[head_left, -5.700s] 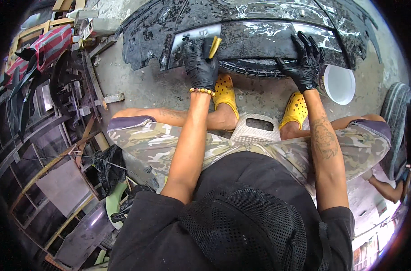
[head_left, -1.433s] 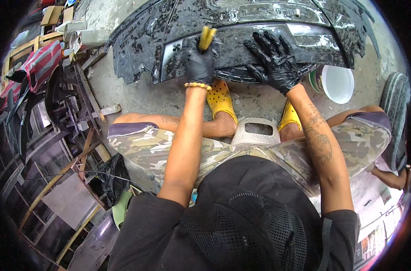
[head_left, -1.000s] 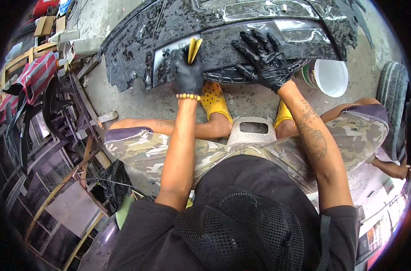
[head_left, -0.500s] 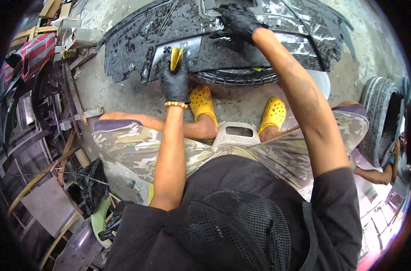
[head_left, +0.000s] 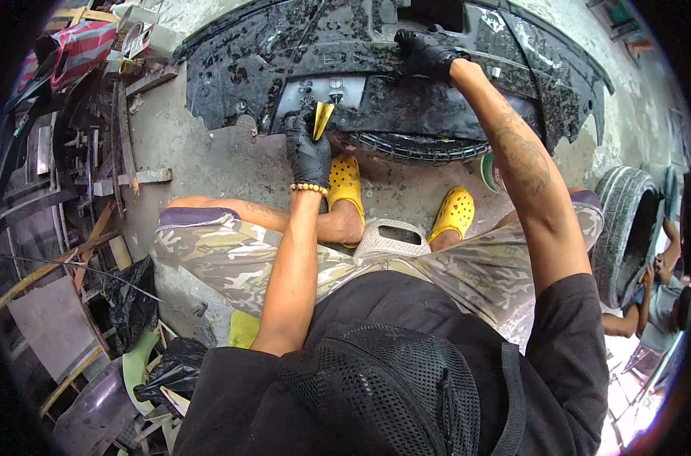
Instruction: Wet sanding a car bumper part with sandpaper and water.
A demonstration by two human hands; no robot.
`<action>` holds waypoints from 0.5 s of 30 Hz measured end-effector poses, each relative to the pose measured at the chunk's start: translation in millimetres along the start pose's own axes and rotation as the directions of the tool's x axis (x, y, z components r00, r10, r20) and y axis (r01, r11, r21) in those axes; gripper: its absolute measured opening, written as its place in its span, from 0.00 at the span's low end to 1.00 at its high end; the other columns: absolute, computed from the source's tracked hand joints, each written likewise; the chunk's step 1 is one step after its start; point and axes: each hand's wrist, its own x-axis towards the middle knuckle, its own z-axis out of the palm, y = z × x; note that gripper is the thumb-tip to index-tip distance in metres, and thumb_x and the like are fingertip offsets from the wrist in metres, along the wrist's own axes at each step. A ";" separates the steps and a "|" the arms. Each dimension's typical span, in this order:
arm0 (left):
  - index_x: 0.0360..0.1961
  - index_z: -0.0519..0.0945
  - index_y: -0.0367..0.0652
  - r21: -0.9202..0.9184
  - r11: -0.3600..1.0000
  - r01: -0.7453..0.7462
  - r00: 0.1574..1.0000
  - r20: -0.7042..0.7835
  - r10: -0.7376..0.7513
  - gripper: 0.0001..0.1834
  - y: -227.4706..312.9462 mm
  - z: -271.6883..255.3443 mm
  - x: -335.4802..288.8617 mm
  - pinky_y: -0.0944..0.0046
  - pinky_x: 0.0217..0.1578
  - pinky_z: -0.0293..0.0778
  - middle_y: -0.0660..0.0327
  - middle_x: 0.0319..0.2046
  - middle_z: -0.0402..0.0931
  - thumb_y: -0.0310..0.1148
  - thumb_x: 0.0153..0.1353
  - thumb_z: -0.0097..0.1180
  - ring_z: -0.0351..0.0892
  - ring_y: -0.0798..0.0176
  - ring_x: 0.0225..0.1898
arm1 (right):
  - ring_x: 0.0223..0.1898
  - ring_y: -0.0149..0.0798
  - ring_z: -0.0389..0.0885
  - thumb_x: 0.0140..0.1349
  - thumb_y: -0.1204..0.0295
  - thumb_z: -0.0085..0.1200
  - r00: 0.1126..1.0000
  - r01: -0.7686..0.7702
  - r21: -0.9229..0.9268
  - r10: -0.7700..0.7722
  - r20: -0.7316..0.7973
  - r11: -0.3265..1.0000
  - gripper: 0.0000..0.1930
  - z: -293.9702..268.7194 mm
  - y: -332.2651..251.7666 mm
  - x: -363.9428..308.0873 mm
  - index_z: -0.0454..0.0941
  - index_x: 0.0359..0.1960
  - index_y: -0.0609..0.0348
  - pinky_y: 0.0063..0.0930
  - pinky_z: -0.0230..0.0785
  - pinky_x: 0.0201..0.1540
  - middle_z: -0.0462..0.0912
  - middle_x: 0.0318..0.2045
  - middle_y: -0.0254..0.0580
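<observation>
A: Where do we locate the black panel (head_left: 414,106)?

B: We find it across the upper part of the view, low over the concrete floor (head_left: 224,171), its surface mottled and wet-looking. Beneath its near edge we see a ribbed tyre (head_left: 421,148).

A: How do we read the left hand (head_left: 307,148)?

B: Gloved in black, with a beaded bracelet (head_left: 309,188) at the wrist, it is closed around a yellow strip (head_left: 323,118), which juts up beside the thumb. We place it at the panel's near edge, by the lower left of a pale patch (head_left: 345,90); whether the strip meets the panel we cannot tell.

A: And the right hand (head_left: 429,57)?

B: Likewise gloved, it lies farther across, over the panel just below a dark opening (head_left: 433,11). We note partly bent fingers pointing left; whether they grip anything we cannot tell.

A: What do we mark nearer the body?

B: A left clog (head_left: 346,182) and a right clog (head_left: 453,211), both yellow, ahead of a pale textured stool (head_left: 372,243). Part of a bucket (head_left: 491,173) shows beside the right forearm (head_left: 528,159).

A: And at the margins?

B: To the right, a dusty tyre (head_left: 611,228) near another person (head_left: 658,327); at upper left, a striped bag (head_left: 91,49).
</observation>
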 end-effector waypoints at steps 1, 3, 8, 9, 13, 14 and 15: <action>0.49 0.80 0.37 -0.059 0.994 0.096 0.995 0.027 -0.095 0.17 2.0 0.0 0.4 0.52 0.53 0.73 0.47 0.46 0.78 0.22 0.57 0.57 0.78 0.42 0.49 | 0.47 0.52 0.84 0.54 0.46 0.66 0.998 0.036 0.048 -0.034 -0.046 0.998 0.31 1.6 0.7 -1.1 0.80 0.51 0.57 0.46 0.74 0.48 0.84 0.49 0.55; 0.49 0.80 0.37 -0.114 0.974 0.195 0.980 0.051 -0.191 0.16 8.2 -2.4 0.9 0.51 0.52 0.73 0.47 0.45 0.77 0.22 0.57 0.57 0.78 0.42 0.47 | 0.50 0.52 0.82 0.50 0.49 0.71 0.990 0.063 0.025 -0.059 -0.131 0.998 0.34 3.4 1.0 -5.5 0.78 0.54 0.57 0.45 0.72 0.52 0.83 0.51 0.53; 0.49 0.80 0.38 0.019 0.996 0.092 0.996 0.009 -0.092 0.16 27.9 -14.1 0.2 0.53 0.52 0.74 0.47 0.44 0.78 0.21 0.57 0.57 0.78 0.43 0.48 | 0.47 0.48 0.85 0.70 0.61 0.52 0.984 0.021 0.105 -0.002 -0.178 0.994 0.17 3.3 -4.1 -16.2 0.80 0.52 0.57 0.43 0.75 0.49 0.84 0.50 0.56; 0.49 0.80 0.38 0.034 0.998 0.058 0.998 0.001 -0.058 0.16 30.5 -15.8 0.6 0.53 0.52 0.74 0.48 0.44 0.78 0.21 0.58 0.57 0.79 0.44 0.48 | 0.47 0.47 0.85 0.72 0.63 0.48 0.972 0.088 0.139 -0.055 -0.227 0.986 0.16 3.2 -6.5 -14.9 0.80 0.54 0.57 0.42 0.75 0.50 0.84 0.51 0.56; 0.51 0.80 0.38 0.012 0.997 0.070 0.997 0.017 -0.070 0.18 34.1 -17.8 2.8 0.53 0.52 0.74 0.48 0.45 0.78 0.21 0.57 0.56 0.79 0.44 0.49 | 0.48 0.47 0.85 0.76 0.63 0.40 0.977 0.045 0.280 0.016 -0.214 0.959 0.18 2.8 -9.5 -16.7 0.79 0.56 0.57 0.41 0.75 0.52 0.84 0.52 0.53; 0.51 0.80 0.38 0.029 0.998 0.054 0.998 0.015 -0.054 0.19 33.4 -17.2 3.5 0.53 0.52 0.74 0.47 0.46 0.79 0.20 0.57 0.56 0.79 0.43 0.49 | 0.48 0.47 0.85 0.76 0.63 0.40 0.964 0.109 0.278 -0.033 -0.263 0.954 0.18 2.8 -9.6 -17.1 0.79 0.56 0.57 0.41 0.75 0.52 0.84 0.52 0.53; 0.52 0.80 0.38 0.052 0.996 0.077 0.996 0.031 -0.078 0.20 32.5 -17.0 3.5 0.53 0.53 0.74 0.47 0.47 0.79 0.20 0.57 0.55 0.78 0.43 0.49 | 0.48 0.47 0.85 0.77 0.62 0.38 0.975 0.061 0.345 0.017 -0.220 0.937 0.19 2.7 -10.0 -18.1 0.79 0.56 0.56 0.40 0.74 0.52 0.84 0.52 0.52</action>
